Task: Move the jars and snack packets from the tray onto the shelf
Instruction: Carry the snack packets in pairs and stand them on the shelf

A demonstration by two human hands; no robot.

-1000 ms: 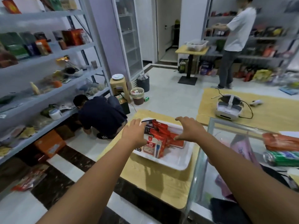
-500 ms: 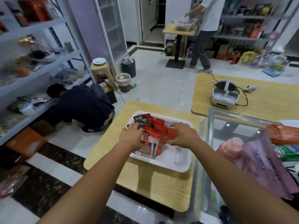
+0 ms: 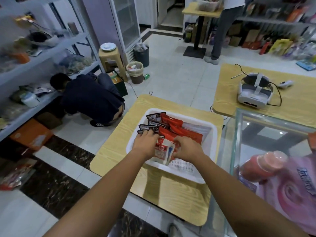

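Grabbing snack packets in white tray on table | L hand fingers curled on dark pkts, R hand pinching red/white pkt | step: pickup | nxt: lift bunch, carry to shelf at left.

Dim, cool indoor light fills my wide-angle view, which bends at the edges, the shelf and pink bottle smear with blur, and my arms shadow the table.
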